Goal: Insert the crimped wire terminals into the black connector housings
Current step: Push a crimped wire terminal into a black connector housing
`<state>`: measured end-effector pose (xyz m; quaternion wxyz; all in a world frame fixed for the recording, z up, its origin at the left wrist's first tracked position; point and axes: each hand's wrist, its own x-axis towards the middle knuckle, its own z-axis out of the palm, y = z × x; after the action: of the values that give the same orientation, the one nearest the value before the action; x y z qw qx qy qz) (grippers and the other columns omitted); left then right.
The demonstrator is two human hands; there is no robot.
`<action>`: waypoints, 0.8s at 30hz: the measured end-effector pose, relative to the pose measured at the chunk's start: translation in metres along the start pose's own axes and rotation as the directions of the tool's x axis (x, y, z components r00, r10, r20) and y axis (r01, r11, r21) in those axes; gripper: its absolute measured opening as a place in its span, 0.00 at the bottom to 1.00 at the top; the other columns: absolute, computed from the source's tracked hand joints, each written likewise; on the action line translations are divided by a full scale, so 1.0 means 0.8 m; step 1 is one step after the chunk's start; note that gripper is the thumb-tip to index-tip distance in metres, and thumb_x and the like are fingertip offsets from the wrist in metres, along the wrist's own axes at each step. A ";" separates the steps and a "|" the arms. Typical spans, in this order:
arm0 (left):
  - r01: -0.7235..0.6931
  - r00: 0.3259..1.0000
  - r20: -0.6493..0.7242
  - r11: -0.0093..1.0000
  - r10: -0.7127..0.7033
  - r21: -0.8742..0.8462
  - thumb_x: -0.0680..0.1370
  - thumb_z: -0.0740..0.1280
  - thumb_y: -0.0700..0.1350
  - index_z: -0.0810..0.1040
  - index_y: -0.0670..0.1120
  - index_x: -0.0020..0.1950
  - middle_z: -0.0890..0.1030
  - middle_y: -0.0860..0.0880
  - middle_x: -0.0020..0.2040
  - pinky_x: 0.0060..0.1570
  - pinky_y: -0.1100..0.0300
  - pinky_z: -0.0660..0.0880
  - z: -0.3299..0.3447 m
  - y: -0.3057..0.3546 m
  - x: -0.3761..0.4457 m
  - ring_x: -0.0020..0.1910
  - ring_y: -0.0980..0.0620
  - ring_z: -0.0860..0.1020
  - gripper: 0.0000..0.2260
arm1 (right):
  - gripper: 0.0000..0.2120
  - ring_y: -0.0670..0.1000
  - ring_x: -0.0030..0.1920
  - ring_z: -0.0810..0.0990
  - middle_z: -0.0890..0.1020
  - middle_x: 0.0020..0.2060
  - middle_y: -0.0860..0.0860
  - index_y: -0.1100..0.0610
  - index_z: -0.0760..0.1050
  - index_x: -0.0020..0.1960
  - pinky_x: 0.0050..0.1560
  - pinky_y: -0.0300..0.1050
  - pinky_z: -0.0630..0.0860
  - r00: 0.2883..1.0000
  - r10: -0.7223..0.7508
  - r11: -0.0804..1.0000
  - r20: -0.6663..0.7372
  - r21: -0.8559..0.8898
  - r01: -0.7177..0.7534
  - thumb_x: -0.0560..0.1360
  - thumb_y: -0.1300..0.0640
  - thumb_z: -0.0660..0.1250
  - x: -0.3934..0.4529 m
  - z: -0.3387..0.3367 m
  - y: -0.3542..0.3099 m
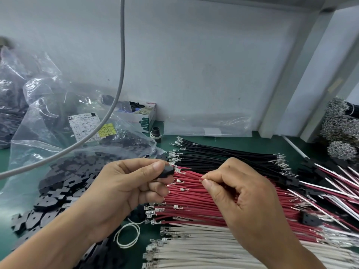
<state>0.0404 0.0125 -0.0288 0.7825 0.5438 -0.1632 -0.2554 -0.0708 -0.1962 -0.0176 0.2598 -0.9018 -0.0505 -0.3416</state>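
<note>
Connector housing (167, 172), black, sits pinched between thumb and curled fingers of the left hand (124, 189), held above the green table (252, 140) with the forearm entering from lower left. Loose housings (64, 183) lie beneath in a clear bag (48, 113). Red wires (194, 199) lie between black wires (223, 154) and white wires (194, 247). Right hand (246, 195), knuckles up, pinches one red wire between thumb and forefinger, just beside the housing.

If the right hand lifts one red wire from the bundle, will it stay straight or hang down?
The red wire pinched by the right hand would probably sag a little: it is thin and long. It likely weighs very little. Its metal terminal might snag on neighbouring terminals, since they lie crowded together.
</note>
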 end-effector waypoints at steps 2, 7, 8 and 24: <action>0.010 1.000 0.010 1.000 -0.010 0.001 0.66 0.80 0.48 0.86 0.38 0.52 0.86 0.36 0.46 0.35 0.60 0.82 0.000 0.000 0.000 0.35 0.48 0.84 0.20 | 0.06 0.47 0.39 0.79 0.77 0.38 0.41 0.46 0.82 0.43 0.35 0.45 0.75 1.000 -0.011 1.000 -0.015 -0.005 0.011 0.77 0.51 0.68 0.000 -0.001 -0.001; 0.014 1.000 0.024 1.000 -0.015 0.021 0.62 0.85 0.53 0.86 0.38 0.53 0.86 0.38 0.44 0.35 0.60 0.82 0.001 0.000 -0.001 0.35 0.49 0.83 0.27 | 0.06 0.44 0.37 0.77 0.75 0.38 0.40 0.47 0.83 0.45 0.33 0.42 0.75 0.997 -0.080 0.992 0.017 -0.095 0.081 0.77 0.50 0.67 0.001 -0.006 -0.003; 0.015 1.000 0.026 1.000 -0.016 0.023 0.62 0.85 0.53 0.86 0.38 0.53 0.86 0.38 0.44 0.35 0.60 0.82 0.001 0.001 -0.002 0.34 0.49 0.83 0.27 | 0.07 0.43 0.37 0.76 0.75 0.38 0.40 0.47 0.84 0.46 0.33 0.42 0.75 0.994 -0.104 0.986 0.026 -0.127 0.107 0.78 0.50 0.67 0.002 -0.007 -0.002; 0.046 0.999 0.015 0.996 -0.047 0.082 0.66 0.81 0.50 0.86 0.37 0.51 0.84 0.39 0.40 0.34 0.61 0.80 0.004 -0.001 -0.004 0.34 0.48 0.82 0.21 | 0.07 0.44 0.41 0.78 0.76 0.39 0.40 0.47 0.83 0.45 0.37 0.41 0.75 0.994 -0.059 0.997 0.090 -0.045 0.064 0.77 0.51 0.67 0.002 -0.006 0.004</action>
<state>0.0363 0.0116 -0.0287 0.7522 0.5768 -0.1673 -0.2711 -0.0717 -0.2016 -0.0151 0.2249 -0.9201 -0.0814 -0.3102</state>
